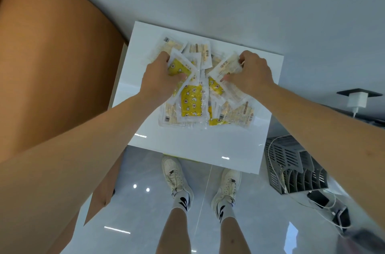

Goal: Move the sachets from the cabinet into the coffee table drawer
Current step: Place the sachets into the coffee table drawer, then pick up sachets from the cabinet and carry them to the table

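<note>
A heap of several clear and yellow sachets (192,104) lies on the glossy white top of a cabinet (233,145). My left hand (160,79) is on the left side of the heap, fingers and thumb curled round a yellow sachet (179,68). My right hand (252,72) is on the right side and pinches a pale beige sachet (226,67) by its edge. Both forearms reach in from below. The coffee table drawer is not in view.
A tall orange-brown panel (54,62) stands close on the left. A grey slatted rack (295,168) with cables sits on the floor at the right, below a white plug (357,100). My two feet in white shoes (177,176) stand on the shiny grey floor.
</note>
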### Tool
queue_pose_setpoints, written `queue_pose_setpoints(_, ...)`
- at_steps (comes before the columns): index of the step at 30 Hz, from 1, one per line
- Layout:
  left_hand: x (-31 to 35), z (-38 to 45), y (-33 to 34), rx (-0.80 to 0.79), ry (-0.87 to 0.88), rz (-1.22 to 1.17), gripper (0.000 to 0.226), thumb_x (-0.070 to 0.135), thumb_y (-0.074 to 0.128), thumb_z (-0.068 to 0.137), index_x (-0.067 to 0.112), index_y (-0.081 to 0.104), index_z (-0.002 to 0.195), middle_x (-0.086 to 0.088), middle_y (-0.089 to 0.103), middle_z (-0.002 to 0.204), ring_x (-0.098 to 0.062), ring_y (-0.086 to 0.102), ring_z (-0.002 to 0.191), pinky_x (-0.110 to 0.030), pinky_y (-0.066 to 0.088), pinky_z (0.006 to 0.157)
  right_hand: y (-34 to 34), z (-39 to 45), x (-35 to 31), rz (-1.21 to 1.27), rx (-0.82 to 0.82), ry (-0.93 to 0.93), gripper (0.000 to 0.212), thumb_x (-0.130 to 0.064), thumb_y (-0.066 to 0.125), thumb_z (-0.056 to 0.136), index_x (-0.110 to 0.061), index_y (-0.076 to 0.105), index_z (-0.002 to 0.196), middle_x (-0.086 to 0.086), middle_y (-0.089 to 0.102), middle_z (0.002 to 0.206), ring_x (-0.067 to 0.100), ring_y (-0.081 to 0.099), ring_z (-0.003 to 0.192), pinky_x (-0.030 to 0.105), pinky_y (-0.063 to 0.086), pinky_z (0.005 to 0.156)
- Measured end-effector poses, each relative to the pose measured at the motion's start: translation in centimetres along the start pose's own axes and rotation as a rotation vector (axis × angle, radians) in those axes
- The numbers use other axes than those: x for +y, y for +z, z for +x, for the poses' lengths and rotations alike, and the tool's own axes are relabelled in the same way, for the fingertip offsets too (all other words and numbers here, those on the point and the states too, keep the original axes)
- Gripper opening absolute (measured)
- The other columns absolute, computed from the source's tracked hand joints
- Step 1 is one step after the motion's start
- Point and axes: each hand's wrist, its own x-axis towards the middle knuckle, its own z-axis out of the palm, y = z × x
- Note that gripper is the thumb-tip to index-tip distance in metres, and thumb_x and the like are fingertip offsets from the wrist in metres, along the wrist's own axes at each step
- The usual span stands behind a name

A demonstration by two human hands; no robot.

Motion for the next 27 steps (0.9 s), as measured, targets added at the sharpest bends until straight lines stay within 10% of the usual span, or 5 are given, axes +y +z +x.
queue_pose_setpoints(10,3.0,-5.3,-5.8,0.04,-0.197,-0.593,0.026,0.02,0.08,0.087,0.016,0.064,0.106,0.001,0.075,0.099,-0.015,0.075,0.086,-0.035,0.062,0.073,-3.8,-4.1,-3.3,0.61,-0.042,0.169,0.024,-0.015,0.079,0.085,-0.015,0.066,0.104,0.004,0.072,0.108,0.022,0.071,0.097,0.044,0.062,0.085)
queue_pose_setpoints(27,10.4,-47.5,-29.8,0.625,-0.399,-0.932,0.03,0.01,0.069,0.093,0.019,0.056,0.118,0.002,0.073,0.104,-0.015,0.074,0.088,-0.027,0.059,0.067,-18.8,-38.7,-24.7,0.609,-0.487,-0.395,0.023,-0.007,0.077,0.088,-0.012,0.067,0.108,-0.004,0.074,0.094,0.002,0.071,0.076,0.013,0.053,0.057)
